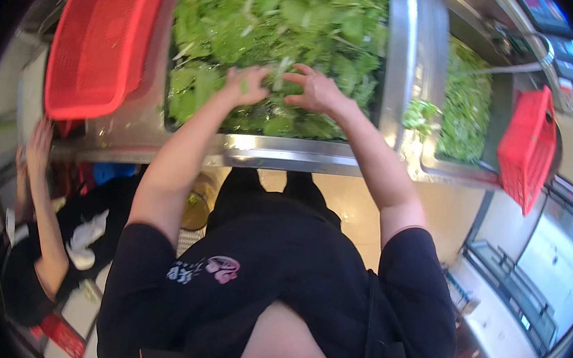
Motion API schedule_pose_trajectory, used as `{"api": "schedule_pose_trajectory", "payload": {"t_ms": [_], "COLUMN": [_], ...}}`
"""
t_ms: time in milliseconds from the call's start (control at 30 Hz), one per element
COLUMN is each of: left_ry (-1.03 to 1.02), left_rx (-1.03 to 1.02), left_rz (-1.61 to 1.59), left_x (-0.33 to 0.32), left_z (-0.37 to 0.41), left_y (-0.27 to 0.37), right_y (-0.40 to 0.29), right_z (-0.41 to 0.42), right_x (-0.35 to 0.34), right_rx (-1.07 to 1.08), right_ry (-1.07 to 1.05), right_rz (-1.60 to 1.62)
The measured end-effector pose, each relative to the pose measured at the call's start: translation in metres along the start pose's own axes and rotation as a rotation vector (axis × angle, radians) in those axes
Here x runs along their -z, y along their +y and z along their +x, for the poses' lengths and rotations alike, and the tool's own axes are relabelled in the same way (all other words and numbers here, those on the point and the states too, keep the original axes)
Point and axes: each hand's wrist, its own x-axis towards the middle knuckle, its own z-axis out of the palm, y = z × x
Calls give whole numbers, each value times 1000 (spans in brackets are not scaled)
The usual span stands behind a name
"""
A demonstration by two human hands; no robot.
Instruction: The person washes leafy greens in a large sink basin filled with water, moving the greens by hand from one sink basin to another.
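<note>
A deep stainless steel sink (396, 61) before me is full of wet leafy greens (301, 11). My left hand (247, 86) is over the near part of the greens, its fingers apart and blurred, with a bit of green on it. Close by on the right, my right hand (312, 89) spreads its fingers just above or on the leaves. A pale stalk lies between the two hands. Neither hand is closed on anything that I can make out.
A red plastic basket (94, 44) rests at the left of the sink. Greens (464, 102) fill a second basin at the right, beside another red basket (527, 144). A few leaves (421, 114) lie on the divider. A co-worker's arm (46, 209) reaches in at the left.
</note>
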Motion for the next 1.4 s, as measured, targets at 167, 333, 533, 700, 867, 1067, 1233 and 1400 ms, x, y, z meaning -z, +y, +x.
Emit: {"api": "schedule_pose_trajectory", "payload": {"t_ms": [167,333,533,700,867,1067,1233,1400], "left_ry": [482,620,739,681,681,295,98,201], "left_rx": [-32,22,138,705,511,31,-58,186], "left_rz": [-466,-350,-167,-659,-468,-34,178,123], "left_x": [23,-3,2,-15,-63,0,24,9], "left_z": [-74,-75,-82,-49,-18,-42,-55,-45], "left_y": [-25,-77,-78,-86,-56,1,35,11], "right_y": [37,142,200,169,48,25,-3,39], "right_z": [-109,-184,-221,-183,-74,-21,-14,11], "right_x": [54,55,82,101,10,0,-9,-38], "right_rx": [-291,-518,-485,-84,-193,-103,128,-224], "right_ry": [556,655,828,1076,131,-109,-77,11], "right_rz": [-396,-67,-270,-191,204,57,-418,-298]}}
